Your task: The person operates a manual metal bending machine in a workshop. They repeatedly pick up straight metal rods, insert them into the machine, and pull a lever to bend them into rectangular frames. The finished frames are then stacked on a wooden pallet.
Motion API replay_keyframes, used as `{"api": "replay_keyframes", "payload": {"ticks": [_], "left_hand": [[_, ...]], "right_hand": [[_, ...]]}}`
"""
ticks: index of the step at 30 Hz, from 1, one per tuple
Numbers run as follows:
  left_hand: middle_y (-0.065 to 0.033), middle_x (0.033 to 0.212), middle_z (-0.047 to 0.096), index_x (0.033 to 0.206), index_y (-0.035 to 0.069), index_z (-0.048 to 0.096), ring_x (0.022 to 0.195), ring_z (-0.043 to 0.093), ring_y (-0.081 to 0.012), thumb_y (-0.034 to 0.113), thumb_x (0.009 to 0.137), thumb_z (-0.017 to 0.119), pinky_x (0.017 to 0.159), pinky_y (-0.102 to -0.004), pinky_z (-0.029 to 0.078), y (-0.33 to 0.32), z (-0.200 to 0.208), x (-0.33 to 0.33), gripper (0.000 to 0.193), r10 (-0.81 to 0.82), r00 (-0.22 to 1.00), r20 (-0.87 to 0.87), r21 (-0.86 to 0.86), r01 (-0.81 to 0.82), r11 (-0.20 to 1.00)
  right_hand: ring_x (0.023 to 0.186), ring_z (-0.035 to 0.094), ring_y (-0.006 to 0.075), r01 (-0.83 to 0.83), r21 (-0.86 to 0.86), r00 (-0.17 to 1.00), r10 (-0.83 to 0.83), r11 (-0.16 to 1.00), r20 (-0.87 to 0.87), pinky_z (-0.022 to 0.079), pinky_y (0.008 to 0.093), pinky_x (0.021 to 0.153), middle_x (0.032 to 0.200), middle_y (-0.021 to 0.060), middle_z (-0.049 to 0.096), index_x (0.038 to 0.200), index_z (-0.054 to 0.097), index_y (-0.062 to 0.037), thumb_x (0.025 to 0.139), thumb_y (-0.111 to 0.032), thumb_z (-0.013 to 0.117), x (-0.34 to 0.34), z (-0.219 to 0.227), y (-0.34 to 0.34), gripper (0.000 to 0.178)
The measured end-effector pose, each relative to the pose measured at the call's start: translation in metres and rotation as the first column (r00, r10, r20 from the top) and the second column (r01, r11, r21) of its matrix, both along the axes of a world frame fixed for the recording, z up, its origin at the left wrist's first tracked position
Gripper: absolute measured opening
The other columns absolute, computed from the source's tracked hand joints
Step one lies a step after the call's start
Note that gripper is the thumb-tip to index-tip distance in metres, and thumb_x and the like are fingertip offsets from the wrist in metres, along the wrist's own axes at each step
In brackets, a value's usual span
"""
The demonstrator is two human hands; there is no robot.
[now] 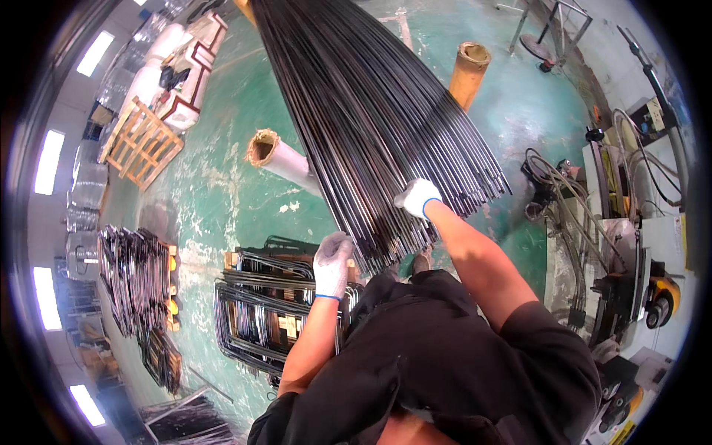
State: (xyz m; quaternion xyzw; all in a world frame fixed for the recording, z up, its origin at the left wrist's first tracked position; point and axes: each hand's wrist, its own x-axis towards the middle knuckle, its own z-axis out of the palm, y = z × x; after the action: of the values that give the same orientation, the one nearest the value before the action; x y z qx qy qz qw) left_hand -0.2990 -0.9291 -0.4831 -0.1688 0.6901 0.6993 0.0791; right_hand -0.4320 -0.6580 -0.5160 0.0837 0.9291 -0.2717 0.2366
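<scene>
A wide fan of long black metal rods (356, 111) stretches away in front of me, its near ends at my waist. My left hand (334, 261), in a white knit glove, is beside the left edge of the rod ends. Its fingers are curled, and whatever may be in them is hidden. My right hand (418, 199), gloved the same way, is over the near part of the rods, right of the middle. Those fingers look bent inward and closed; their tips, and anything they grip, do not show.
Beneath the rods lie a pale cardboard tube (285, 161) and an orange tube (467, 78). Bent black metal frames (259, 311) are stacked at my left, with more black pieces (135, 278) beyond. A wooden pallet (141, 144) leans far left. Hoses (571, 189) and machinery line the right.
</scene>
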Motion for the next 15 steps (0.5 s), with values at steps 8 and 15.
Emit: {"api": "replay_keyframes", "payload": {"ticks": [8, 15], "left_hand": [[-0.0101, 0.11, 0.073, 0.123, -0.004, 0.065, 0.095, 0.069, -0.0162, 0.01, 0.1, 0.068, 0.088, -0.0304, 0.057, 0.003, 0.008, -0.027, 0.027, -0.107, 0.994, 0.013, 0.068, 0.106, 0.992], [-0.015, 0.113, 0.072, 0.129, -0.003, 0.063, 0.094, 0.072, -0.0235, 0.015, 0.104, 0.063, 0.085, -0.0367, 0.061, 0.003, 0.006, -0.065, 0.031, -0.271, 0.955, 0.122, 0.202, 0.243, 0.949]], "right_hand": [[0.061, 0.068, 0.0266, 0.571, -0.79, 0.815, -0.263, 0.222, 0.516, 0.055, 0.0407, 0.055, 0.08, 0.0157, 0.072, 0.091, 0.073, 0.0051, 0.091, -0.013, 0.075, 0.021, 0.008, 0.01, 0.018], [0.044, 0.045, 0.0153, 0.511, -0.738, 0.858, -0.314, 0.442, 0.406, 0.036, 0.0325, 0.043, 0.055, 0.0016, 0.051, 0.081, 0.068, -0.0046, 0.102, -0.043, 0.068, 0.013, 0.041, -0.011, 0.044]]}}
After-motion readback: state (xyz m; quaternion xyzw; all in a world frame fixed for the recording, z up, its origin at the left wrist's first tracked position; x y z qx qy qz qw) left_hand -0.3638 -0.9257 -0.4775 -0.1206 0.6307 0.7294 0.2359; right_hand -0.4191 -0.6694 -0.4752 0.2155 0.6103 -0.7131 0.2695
